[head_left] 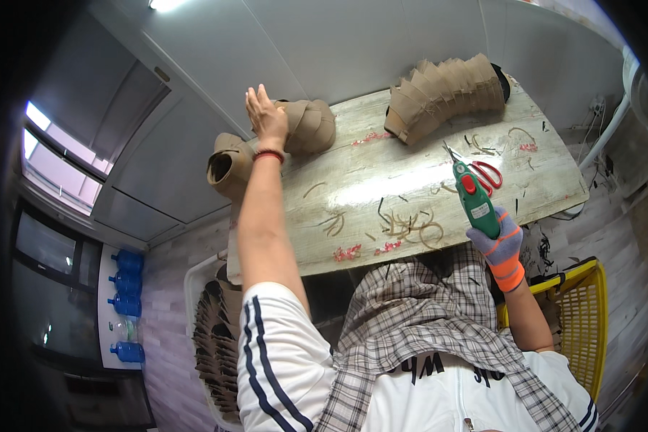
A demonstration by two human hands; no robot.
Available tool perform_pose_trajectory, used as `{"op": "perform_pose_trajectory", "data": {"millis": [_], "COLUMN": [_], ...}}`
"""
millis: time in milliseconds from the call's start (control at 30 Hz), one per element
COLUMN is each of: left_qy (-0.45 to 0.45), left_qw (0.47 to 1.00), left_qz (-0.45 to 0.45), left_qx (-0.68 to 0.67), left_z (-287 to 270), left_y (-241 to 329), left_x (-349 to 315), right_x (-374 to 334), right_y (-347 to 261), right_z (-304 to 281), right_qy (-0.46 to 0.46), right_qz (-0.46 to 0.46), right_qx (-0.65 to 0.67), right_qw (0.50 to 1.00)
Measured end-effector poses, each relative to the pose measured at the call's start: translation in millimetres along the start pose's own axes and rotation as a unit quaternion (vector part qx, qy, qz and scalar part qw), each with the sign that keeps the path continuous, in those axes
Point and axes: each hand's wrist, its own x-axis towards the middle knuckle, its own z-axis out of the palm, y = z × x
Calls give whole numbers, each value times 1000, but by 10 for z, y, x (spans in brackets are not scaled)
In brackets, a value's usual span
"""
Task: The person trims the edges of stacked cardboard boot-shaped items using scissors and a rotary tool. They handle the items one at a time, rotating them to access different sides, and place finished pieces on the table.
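My bare left hand (pixel 268 121), a red band at its wrist, reaches to the table's far left corner. Its fingers are stretched out, and the thumb side is against or just beside a curved stack of nested brown fabric pieces (pixel 308 127). Another brown piece (pixel 228 164) with a dark-lined opening sits left of the wrist. In a grey and orange glove, my right hand (pixel 502 248) is closed round a green handheld power tool (pixel 475 204) with a red switch, held over the table's right side. Red-handled scissors (pixel 489 176) lie beside the tool, partly hidden by it.
A longer stack of brown pieces (pixel 446 93) stands at the back right of the pale table (pixel 317 180). Brown and black trimmings (pixel 407 225) are scattered near its front edge. A white basket (pixel 194 284) holding more pieces is at left, a yellow basket (pixel 587 309) at right.
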Motion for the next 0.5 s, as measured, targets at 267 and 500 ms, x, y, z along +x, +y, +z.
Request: {"op": "perform_pose_trajectory", "data": {"millis": [267, 500], "left_qy": [-99, -117], "left_qw": [774, 530], "left_qz": [-360, -498], "left_qx": [-512, -676], "left_z": [1542, 1645], "left_y": [1394, 2266], "left_x": [-1789, -1399], "right_x": [114, 35], "right_y": [240, 282], "right_z": [-86, -121], "right_qy": [31, 46], "right_qz": [97, 103], "right_qx": [32, 14], "right_qw": [994, 994]}}
